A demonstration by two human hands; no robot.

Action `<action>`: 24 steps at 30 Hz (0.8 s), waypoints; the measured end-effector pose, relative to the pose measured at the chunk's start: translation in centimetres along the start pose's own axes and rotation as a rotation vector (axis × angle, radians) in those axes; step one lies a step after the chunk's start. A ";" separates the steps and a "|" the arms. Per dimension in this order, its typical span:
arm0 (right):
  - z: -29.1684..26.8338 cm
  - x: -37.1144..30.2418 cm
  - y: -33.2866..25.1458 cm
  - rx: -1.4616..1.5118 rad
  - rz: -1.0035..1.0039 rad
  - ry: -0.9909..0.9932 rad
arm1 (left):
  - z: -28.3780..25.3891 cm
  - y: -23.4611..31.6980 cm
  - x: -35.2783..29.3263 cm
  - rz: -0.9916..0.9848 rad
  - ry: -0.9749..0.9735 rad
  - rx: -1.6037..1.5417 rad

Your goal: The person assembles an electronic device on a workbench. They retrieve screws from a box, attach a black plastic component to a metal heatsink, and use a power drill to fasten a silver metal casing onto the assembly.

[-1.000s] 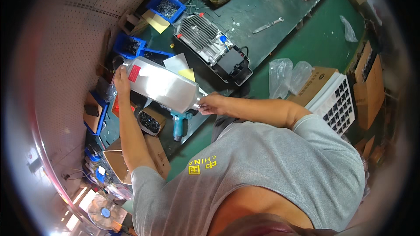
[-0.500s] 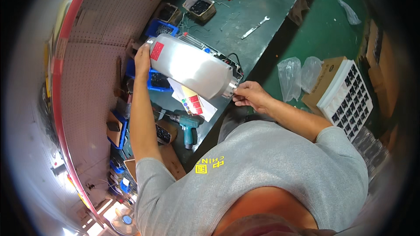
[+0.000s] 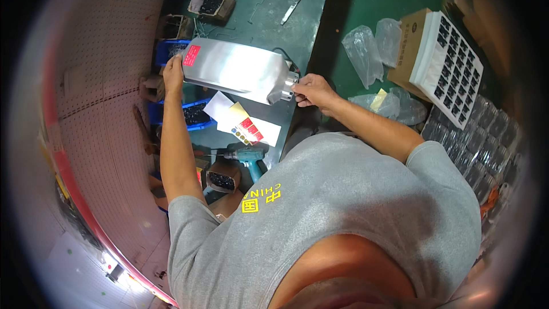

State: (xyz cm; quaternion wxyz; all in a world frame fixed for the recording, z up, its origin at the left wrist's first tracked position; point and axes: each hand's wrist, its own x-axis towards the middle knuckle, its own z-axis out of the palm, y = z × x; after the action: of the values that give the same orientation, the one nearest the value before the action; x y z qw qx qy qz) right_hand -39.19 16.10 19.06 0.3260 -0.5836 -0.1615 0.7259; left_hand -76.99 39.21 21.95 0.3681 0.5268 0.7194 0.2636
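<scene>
A long silver metal casing [image 3: 237, 71] with a red label is held level over the green workbench. My left hand [image 3: 173, 75] grips its rounded left end, thumb and fingers closed on the rim. At the other end, my right hand [image 3: 315, 92] pinches the narrow slotted neck [image 3: 290, 86] between thumb and fingers. Behind that neck shows a short piece of black cable [image 3: 280, 51]; whatever lies under the casing is hidden. Just below the casing are white papers and a sheet of red stickers [image 3: 247, 126].
A teal power drill [image 3: 249, 159] lies at the bench's near edge, beside a box of small black parts [image 3: 222, 181]. Blue bins [image 3: 197, 113] line the pegboard. Farther off lies a wrench [image 3: 295, 4]. At right are plastic bags [image 3: 363, 54] and a white tray of black pieces [image 3: 454, 71].
The casing has turned to lie more level, and the electronics seen along its far side are now mostly covered. Both hands keep their hold. The whole view has shifted as well.
</scene>
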 end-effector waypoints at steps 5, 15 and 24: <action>0.3 0.1 1.2 -0.120 -0.106 0.058 | -0.3 -2.0 0.0 0.045 -0.033 -0.116; 0.8 0.7 3.0 -0.381 -0.292 0.186 | 0.2 -4.1 0.1 -0.042 -0.060 -0.061; 0.7 0.7 2.7 -0.270 -0.188 0.206 | 0.0 -4.8 2.3 -0.030 -0.097 -0.103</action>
State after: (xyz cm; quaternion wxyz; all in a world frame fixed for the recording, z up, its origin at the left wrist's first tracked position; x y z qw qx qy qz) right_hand -40.66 14.70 17.07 0.3261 -0.6757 -0.2772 0.6003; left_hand -80.07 39.99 17.70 0.4329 0.5085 0.6941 0.2688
